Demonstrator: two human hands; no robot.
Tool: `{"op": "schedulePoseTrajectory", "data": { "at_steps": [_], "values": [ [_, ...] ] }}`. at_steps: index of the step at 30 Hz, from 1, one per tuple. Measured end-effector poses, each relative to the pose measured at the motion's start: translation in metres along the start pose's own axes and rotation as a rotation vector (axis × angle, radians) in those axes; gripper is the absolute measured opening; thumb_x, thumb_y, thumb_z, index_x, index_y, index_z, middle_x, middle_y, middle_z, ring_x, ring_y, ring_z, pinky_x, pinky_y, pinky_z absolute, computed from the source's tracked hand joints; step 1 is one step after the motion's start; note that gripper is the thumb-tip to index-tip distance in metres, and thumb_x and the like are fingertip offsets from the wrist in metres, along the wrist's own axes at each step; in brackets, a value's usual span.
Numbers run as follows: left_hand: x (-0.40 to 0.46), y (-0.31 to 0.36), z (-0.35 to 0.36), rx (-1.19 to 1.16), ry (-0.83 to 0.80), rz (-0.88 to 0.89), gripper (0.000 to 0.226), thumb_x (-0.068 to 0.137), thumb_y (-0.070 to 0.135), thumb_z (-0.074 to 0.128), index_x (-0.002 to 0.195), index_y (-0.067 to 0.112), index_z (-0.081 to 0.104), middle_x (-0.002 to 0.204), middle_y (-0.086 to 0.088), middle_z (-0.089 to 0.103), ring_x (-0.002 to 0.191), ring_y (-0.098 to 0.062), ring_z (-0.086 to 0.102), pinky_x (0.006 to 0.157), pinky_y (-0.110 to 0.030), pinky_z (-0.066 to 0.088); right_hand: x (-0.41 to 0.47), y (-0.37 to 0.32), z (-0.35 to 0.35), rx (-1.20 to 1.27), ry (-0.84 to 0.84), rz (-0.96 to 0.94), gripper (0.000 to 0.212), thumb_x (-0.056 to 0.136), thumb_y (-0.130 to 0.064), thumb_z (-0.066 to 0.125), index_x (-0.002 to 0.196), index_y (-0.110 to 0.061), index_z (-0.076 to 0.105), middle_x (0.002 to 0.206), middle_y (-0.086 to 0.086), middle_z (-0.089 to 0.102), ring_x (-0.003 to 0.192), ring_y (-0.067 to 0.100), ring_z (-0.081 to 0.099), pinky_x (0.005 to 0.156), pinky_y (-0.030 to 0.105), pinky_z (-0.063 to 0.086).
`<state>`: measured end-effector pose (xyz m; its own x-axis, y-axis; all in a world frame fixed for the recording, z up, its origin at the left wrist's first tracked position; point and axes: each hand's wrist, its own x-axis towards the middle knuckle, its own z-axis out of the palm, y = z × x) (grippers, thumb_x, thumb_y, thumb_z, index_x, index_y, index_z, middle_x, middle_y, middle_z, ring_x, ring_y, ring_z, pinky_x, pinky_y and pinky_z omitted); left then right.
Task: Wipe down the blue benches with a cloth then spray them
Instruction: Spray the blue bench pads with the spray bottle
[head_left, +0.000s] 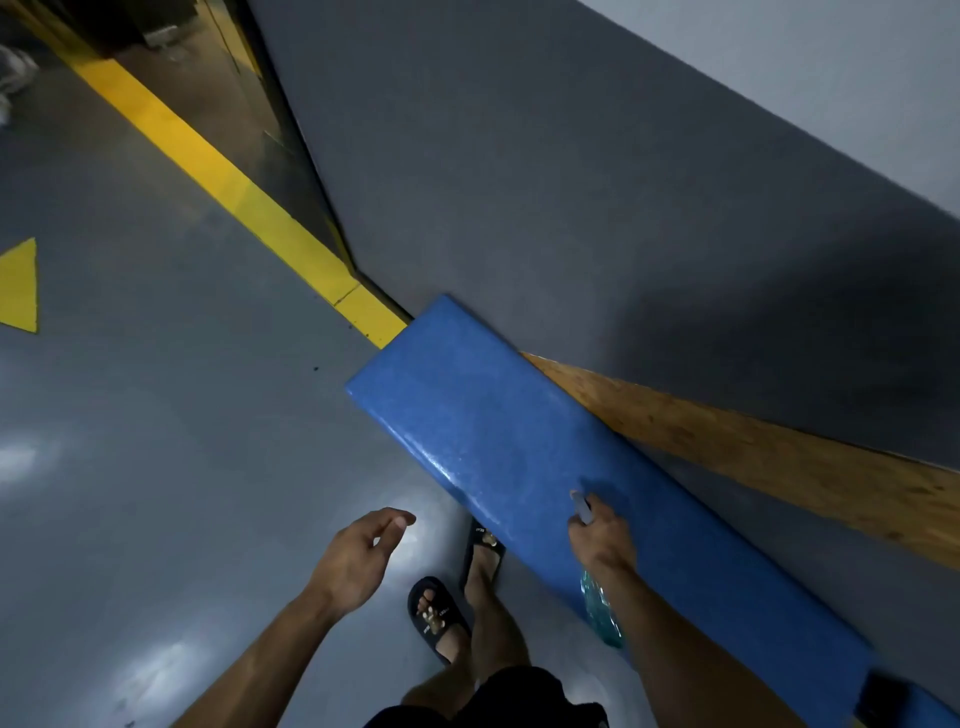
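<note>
Two hands out: my right hand (602, 535) grips one spray bottle (600, 610), nozzle over the blue bench (493, 426); my left hand (363, 556) hangs loose, holding nothing. No cloth visible. Best to sweep the mist evenly toward the far end. One bench in full, a second's corner (930, 701) at right.

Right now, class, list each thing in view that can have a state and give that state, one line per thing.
Blue bench: against the wall, top bare and glossy.
Spray bottle: gripped in the right hand, nozzle over the bench.
Right hand: curled round the bottle's head.
Left hand: holds nothing, fingers relaxed, over the floor.
Cloth: not in view.
</note>
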<state>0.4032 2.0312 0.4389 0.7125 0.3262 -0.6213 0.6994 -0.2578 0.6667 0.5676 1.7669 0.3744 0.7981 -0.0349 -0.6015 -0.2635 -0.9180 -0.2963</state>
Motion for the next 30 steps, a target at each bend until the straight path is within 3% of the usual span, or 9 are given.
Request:
{"op": "schedulePoseTrajectory", "data": {
  "at_steps": [6,10,14,17,21,26,28,30],
  "values": [
    [0.028,0.023,-0.005,0.019,-0.010,0.009,0.021,0.100,0.042,0.044,0.102,0.042,0.065,0.109,0.027,0.061,0.101,0.007,0.057,0.084,-0.015,0.039,0.032,-0.007,-0.023,0.020,0.050,0.036,0.006,0.089,-0.022,0.054,0.094,-0.019,0.054,0.091,0.011,0.063,0.066,0.026,0.050,0.060,0.033,0.042],
    [0.051,0.038,-0.006,0.044,-0.015,-0.004,0.021,0.100,0.042,0.045,0.103,0.041,0.066,0.109,0.024,0.063,0.103,0.001,0.059,0.084,-0.016,0.040,0.051,-0.012,-0.033,-0.103,0.014,0.047,0.016,0.091,-0.027,0.048,0.105,-0.022,0.051,0.100,0.003,0.054,0.081,0.023,0.046,0.068,0.033,0.038],
    [0.070,0.055,-0.007,0.055,-0.027,-0.010,0.023,0.100,0.041,0.046,0.108,0.036,0.067,0.108,0.025,0.062,0.105,-0.002,0.058,0.078,-0.003,0.036,0.068,-0.019,-0.040,-0.017,0.045,0.066,0.006,0.091,-0.023,0.051,0.096,-0.022,0.050,0.090,0.006,0.056,0.063,0.019,0.046,0.059,0.030,0.037],
    [0.081,0.068,-0.009,0.077,-0.038,-0.001,0.025,0.100,0.040,0.044,0.111,0.034,0.066,0.108,0.026,0.060,0.106,-0.002,0.056,0.083,-0.012,0.037,0.083,-0.025,-0.047,0.037,0.067,0.055,0.005,0.090,-0.020,0.053,0.091,-0.021,0.048,0.088,0.010,0.060,0.057,0.015,0.044,0.052,0.028,0.034],
    [0.095,0.079,-0.014,0.077,-0.025,0.006,0.022,0.100,0.042,0.043,0.108,0.040,0.064,0.113,0.022,0.061,0.108,-0.001,0.055,0.090,-0.019,0.037,0.103,-0.036,-0.053,0.027,0.037,0.049,0.016,0.090,-0.023,0.051,0.105,-0.018,0.054,0.091,0.010,0.059,0.066,0.023,0.051,0.058,0.031,0.040],
    [0.109,0.082,-0.020,0.052,-0.009,0.005,0.019,0.101,0.038,0.045,0.100,0.047,0.062,0.113,0.019,0.063,0.108,0.000,0.056,0.088,-0.012,0.037,0.115,-0.065,-0.051,-0.115,-0.031,-0.041,0.025,0.091,-0.032,0.045,0.114,-0.024,0.051,0.111,0.007,0.060,0.093,0.027,0.055,0.073,0.033,0.042],
    [0.112,0.081,-0.021,0.031,-0.005,-0.004,0.019,0.101,0.037,0.047,0.099,0.047,0.063,0.112,0.020,0.064,0.107,0.000,0.057,0.085,-0.006,0.036,0.117,-0.078,-0.049,-0.095,-0.046,-0.079,0.017,0.090,-0.030,0.047,0.106,-0.025,0.050,0.104,0.007,0.060,0.088,0.026,0.055,0.070,0.034,0.045],
    [0.118,0.077,-0.026,0.001,-0.002,-0.016,0.020,0.100,0.035,0.048,0.098,0.046,0.064,0.109,0.021,0.066,0.107,-0.002,0.060,0.091,-0.012,0.040,0.120,-0.092,-0.046,-0.070,-0.054,-0.101,0.015,0.089,-0.028,0.050,0.104,-0.025,0.050,0.099,0.008,0.060,0.082,0.025,0.055,0.065,0.033,0.045]
  ]
}}
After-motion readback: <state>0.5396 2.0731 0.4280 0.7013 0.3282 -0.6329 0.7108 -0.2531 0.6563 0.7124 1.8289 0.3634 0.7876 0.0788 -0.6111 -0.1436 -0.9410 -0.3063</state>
